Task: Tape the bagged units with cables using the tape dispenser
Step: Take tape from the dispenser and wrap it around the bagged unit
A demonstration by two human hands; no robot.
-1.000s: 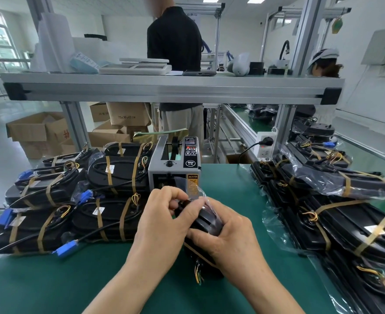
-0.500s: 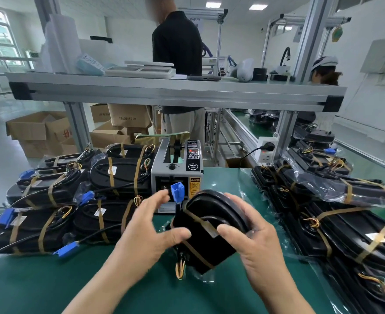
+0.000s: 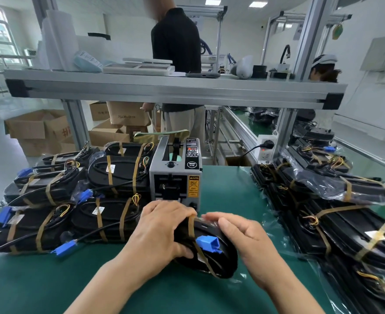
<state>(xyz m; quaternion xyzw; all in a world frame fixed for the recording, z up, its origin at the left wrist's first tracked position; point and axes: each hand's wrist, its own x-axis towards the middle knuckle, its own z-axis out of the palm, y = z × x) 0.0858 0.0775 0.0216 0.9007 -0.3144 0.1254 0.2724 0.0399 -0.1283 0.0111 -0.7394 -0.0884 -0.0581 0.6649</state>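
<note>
A black bagged unit (image 3: 212,261) with a blue connector (image 3: 207,244) and brown tape bands lies low over the green mat, in front of the grey tape dispenser (image 3: 175,173). My left hand (image 3: 162,230) grips its left end, fingers curled over the top and thumb underneath. My right hand (image 3: 246,236) holds its right side, fingers laid over the upper edge near the tape band. The far end of the unit is hidden behind my left hand.
Taped units (image 3: 69,200) are stacked on the left of the mat (image 3: 51,284). More bagged units (image 3: 336,218) are piled along the right. An aluminium shelf (image 3: 175,89) spans overhead. A person in black (image 3: 178,64) stands behind the bench beside cardboard boxes (image 3: 39,130).
The unit has been turned and lowered from upright to lying flat. My left hand moved from its side onto its left end; the blue connector now faces me.
</note>
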